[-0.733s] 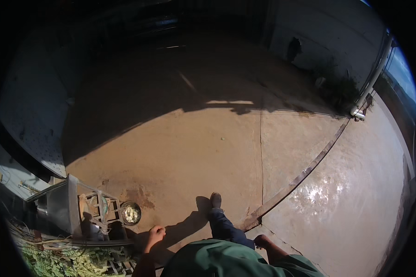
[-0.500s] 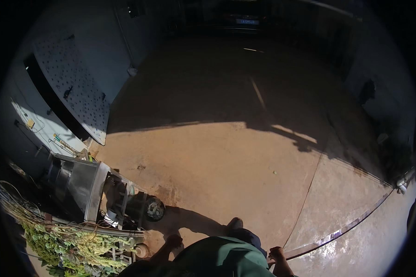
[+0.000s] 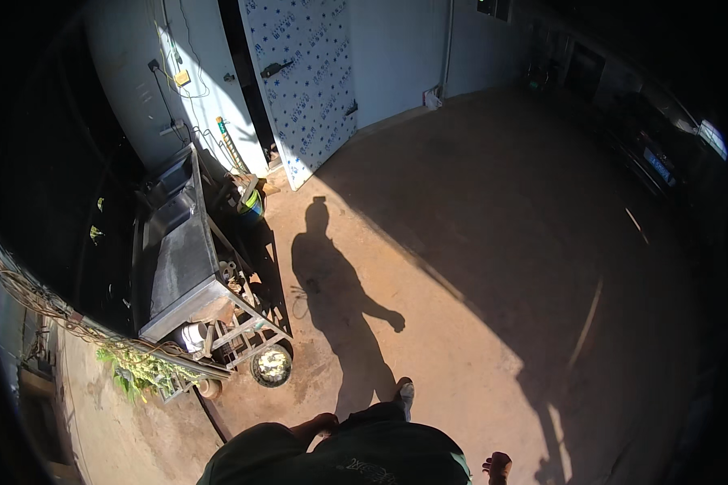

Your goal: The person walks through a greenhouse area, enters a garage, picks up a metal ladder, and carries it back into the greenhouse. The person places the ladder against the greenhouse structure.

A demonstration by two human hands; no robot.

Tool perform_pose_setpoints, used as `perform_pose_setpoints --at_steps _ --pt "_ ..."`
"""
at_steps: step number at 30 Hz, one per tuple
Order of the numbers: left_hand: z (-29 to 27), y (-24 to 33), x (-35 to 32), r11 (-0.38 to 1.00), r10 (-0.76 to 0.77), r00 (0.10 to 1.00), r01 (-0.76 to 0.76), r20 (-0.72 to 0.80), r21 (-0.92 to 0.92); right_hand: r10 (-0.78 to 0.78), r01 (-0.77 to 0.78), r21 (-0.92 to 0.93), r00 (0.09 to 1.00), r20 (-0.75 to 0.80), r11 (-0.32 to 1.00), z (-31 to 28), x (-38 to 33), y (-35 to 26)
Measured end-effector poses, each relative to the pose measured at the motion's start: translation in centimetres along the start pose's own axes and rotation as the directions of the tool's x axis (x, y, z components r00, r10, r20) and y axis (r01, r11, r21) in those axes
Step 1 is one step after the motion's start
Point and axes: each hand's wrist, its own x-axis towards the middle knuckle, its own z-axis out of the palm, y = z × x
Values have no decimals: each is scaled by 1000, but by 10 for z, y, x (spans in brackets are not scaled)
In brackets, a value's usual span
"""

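I stand on a brown concrete floor [image 3: 461, 307] in sunlight, and my shadow [image 3: 332, 291] stretches ahead of me. My left hand [image 3: 317, 423] hangs by my hip, fingers loosely curled, holding nothing. My right hand [image 3: 497, 466] shows at the lower edge, fingers curled, also with nothing in it. My foot [image 3: 403, 392] is stepped forward between them. A metal sink table [image 3: 174, 259] stands to my left, nearest my left hand.
A round bowl [image 3: 272, 364] sits on the floor at the table's foot. A patterned white door [image 3: 303, 81] stands ajar in the grey wall ahead. Green plants [image 3: 133, 368] and wires lie at the left. A dark vehicle [image 3: 655, 153] is parked at the far right.
My view has swung to the left: the metal table moved from the lower left toward the middle left, and the door and wall came into sight. Both hands stayed low at my sides.
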Motion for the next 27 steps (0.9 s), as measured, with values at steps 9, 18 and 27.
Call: perform_pose_setpoints --at_steps 9,18,27 --pt "-277 294 233 863 348 857 -451 -381 -226 260 -211 -296 956 138 932 60 141 -142" --pt "-404 430 381 853 -282 958 230 -43 -469 254 -224 -236 962 103 945 46 454 -401" --pt "-519 632 528 936 -200 980 189 -6 -298 -90 130 -168 970 227 977 86 730 -815"
